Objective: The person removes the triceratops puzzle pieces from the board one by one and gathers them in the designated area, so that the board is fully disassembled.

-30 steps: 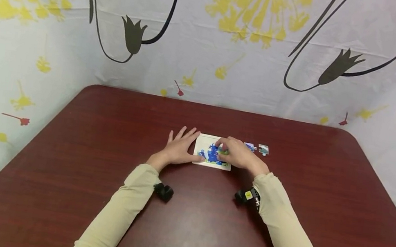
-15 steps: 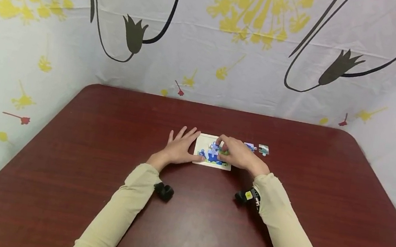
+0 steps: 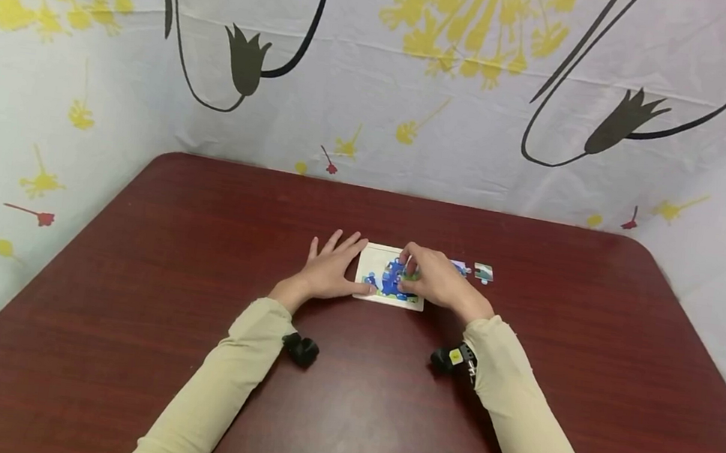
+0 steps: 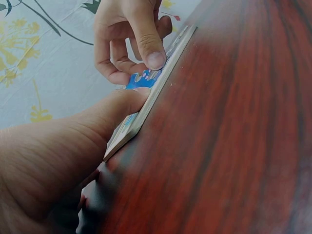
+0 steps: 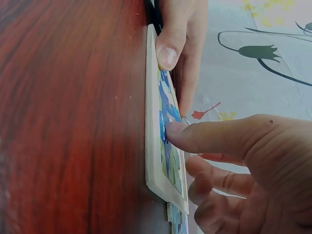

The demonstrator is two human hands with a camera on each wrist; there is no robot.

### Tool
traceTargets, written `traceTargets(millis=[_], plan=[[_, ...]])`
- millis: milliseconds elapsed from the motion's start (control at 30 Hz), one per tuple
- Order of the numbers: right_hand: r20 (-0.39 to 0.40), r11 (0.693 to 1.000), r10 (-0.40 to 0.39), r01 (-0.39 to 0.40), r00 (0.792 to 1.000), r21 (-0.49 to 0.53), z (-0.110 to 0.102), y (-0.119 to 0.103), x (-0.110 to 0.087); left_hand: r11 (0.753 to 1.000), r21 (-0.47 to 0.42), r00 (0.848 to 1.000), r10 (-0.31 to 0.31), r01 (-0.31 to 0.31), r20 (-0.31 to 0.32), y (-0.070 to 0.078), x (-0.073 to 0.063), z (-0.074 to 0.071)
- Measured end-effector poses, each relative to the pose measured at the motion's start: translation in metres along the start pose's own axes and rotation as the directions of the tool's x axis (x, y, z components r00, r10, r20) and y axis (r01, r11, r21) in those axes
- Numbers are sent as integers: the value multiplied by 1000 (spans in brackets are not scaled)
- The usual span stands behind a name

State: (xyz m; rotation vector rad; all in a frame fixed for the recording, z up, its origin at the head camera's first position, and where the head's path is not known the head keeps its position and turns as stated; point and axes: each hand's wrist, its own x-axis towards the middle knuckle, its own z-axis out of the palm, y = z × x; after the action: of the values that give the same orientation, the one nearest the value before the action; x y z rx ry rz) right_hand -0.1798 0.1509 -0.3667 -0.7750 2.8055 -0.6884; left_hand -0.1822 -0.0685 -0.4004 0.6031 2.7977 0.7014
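White fabric [image 3: 328, 64] printed with yellow and dark-green flowers hangs at twelve o'clock of a glossy, red-brown, wood-grain table [image 3: 120, 318]. A beige cloth left sleeve [image 3: 207, 389] enters from seven o'clock, a matching right sleeve [image 3: 536, 421] from five. The bare left hand [image 3: 329, 270] lies at the nine o'clock side of a flat, cream, rectangular puzzle board [image 3: 373, 258], fingers straight and spread, thumb on its border. At three o'clock the bare right hand [image 3: 441, 278] curls over the board, thumb touching flat blue jigsaw pieces [image 3: 392, 279] inside it; whether it grips one cannot be told. Past the knuckles, two loose jigsaw pieces [image 3: 483, 273] lie near three o'clock, one partly hidden by the hand.
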Motion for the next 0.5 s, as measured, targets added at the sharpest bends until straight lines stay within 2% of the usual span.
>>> traceTargets(millis=[267, 500], plan=[[-56, 999, 2, -5, 998, -43, -5, -1, -4, 1000, 8, 1000, 1, -1, 1, 1, -1, 0], [-135, 1000, 22, -24, 991, -14, -33, 12, -21, 1000, -14, 1000, 23, -23, -12, 1, -3, -1]])
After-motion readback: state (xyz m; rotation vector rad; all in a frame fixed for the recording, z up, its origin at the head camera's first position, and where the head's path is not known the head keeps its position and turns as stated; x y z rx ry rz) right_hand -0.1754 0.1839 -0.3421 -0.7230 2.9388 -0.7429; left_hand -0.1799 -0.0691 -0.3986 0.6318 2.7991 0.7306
